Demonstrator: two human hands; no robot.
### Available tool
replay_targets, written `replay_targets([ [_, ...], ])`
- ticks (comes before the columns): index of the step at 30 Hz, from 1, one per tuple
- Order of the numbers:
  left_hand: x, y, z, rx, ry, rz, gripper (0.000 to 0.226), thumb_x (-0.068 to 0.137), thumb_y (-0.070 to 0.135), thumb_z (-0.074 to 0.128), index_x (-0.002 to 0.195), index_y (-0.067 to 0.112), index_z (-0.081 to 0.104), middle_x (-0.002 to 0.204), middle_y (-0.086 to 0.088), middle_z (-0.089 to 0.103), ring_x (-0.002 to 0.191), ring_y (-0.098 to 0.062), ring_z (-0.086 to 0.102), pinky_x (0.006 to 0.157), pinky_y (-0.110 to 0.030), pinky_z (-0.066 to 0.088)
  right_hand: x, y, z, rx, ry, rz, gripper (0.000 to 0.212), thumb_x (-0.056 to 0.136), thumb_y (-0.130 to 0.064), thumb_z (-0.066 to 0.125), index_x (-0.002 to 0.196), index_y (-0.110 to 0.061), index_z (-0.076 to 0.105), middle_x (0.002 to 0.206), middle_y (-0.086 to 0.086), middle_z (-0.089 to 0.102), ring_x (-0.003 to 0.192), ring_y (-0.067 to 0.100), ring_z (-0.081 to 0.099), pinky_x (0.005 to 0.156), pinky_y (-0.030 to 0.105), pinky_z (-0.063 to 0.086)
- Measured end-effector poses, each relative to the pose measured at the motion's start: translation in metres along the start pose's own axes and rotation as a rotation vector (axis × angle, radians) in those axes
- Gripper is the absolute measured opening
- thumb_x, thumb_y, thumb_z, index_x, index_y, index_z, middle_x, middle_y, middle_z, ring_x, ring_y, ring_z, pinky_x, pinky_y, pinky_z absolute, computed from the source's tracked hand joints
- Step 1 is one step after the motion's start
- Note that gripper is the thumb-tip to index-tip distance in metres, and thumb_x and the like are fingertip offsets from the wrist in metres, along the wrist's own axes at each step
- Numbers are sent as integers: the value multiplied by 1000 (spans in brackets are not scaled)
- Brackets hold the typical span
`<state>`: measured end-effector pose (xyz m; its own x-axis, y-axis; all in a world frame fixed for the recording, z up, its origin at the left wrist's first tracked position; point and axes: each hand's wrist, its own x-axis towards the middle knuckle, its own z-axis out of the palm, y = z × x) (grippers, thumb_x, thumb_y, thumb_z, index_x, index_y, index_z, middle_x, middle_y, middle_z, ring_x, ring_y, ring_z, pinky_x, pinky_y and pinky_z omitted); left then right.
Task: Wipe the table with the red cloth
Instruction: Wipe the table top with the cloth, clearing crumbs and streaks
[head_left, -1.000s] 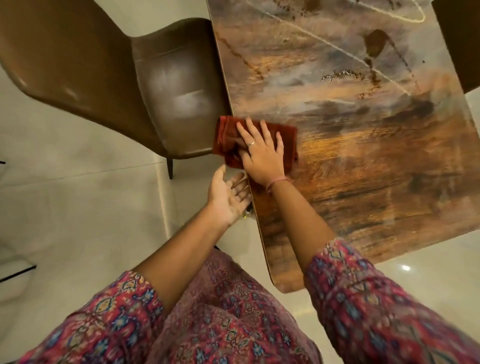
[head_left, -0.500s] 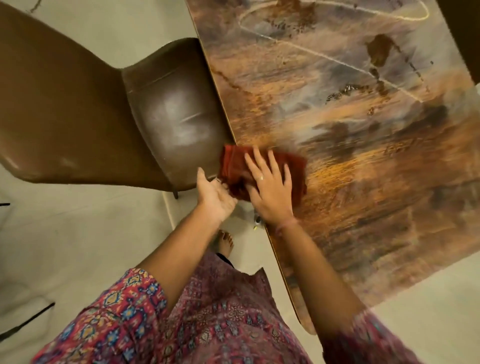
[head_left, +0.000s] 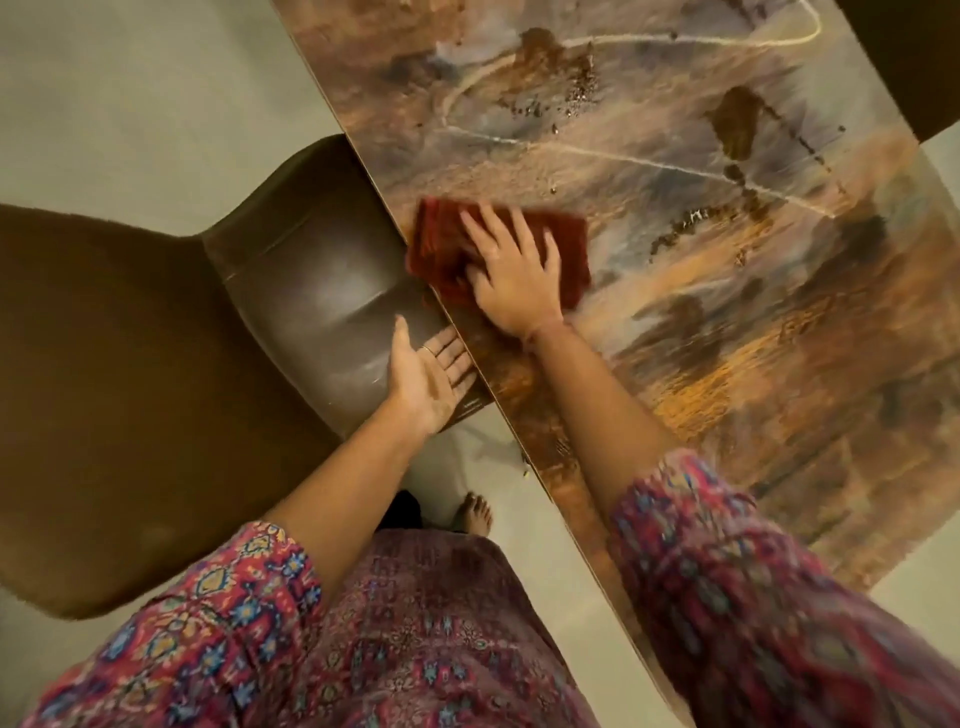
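Note:
The folded red cloth (head_left: 569, 244) lies on the patterned brown table (head_left: 727, 322), right at its left edge. My right hand (head_left: 511, 273) presses flat on the cloth with fingers spread and straight, covering its middle. My left hand (head_left: 428, 371) is held palm up just below the table's left edge, beside the cloth, fingers straight and holding nothing. Dark crumbs (head_left: 576, 88) and smears (head_left: 735, 122) show on the far part of the tabletop.
A brown leather chair (head_left: 317, 291) stands against the table's left edge, its seat under my left hand. My bare foot (head_left: 472, 512) is on the pale floor (head_left: 130, 93) beside the table. A dark object (head_left: 904, 57) sits at the table's far right corner.
The view has swung and tilted. My left hand has dropped away from the cloth and turned palm up below the table edge. My right hand stays flat on the cloth at the edge.

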<state>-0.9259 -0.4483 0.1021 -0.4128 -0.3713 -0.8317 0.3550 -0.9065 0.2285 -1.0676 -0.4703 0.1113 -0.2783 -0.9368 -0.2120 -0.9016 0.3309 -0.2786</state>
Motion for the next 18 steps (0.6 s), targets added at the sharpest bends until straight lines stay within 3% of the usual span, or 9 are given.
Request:
replay_targets([
  [3,9,5,0,-5,0,-62,83,89,71,20,141,9,39,141,-9,47,128,-23,46,100,-35,34,82,-31,-9,27,-32,8,60,93,-35,43,149,-40,22,159,-14,14,147,17,4,116,50,0],
  [5,12,6,0,-40,-3,-87,85,87,73,21,137,8,45,137,-12,51,126,-25,49,100,-35,37,93,-38,-10,18,-34,-12,59,94,-34,42,149,-40,22,159,-13,14,148,18,4,116,51,1],
  [9,15,10,-4,-129,-19,-141,83,84,75,24,122,9,59,120,-15,64,100,-26,66,79,-37,51,6,-17,5,12,-8,-130,64,90,-32,44,149,-40,20,159,-13,12,148,17,4,115,49,4],
  [12,15,12,-9,-197,-37,-152,80,85,74,25,112,11,65,121,-17,64,103,-30,65,84,-42,50,-102,9,16,60,-45,-8,64,93,-34,39,149,-45,9,159,-18,1,147,11,-6,115,46,-1],
  [14,15,14,-9,-185,10,-136,75,88,70,26,111,10,63,124,-14,61,101,-26,63,81,-39,50,-150,21,21,68,-78,88,64,94,-35,37,148,-48,4,158,-22,-5,146,9,-11,116,47,-2],
  [18,14,15,-4,-114,53,-118,63,91,61,34,121,11,58,119,-7,62,99,-20,62,73,-33,50,-130,24,18,66,-26,185,66,91,-37,39,147,-50,6,158,-20,1,147,10,-5,116,49,2],
])
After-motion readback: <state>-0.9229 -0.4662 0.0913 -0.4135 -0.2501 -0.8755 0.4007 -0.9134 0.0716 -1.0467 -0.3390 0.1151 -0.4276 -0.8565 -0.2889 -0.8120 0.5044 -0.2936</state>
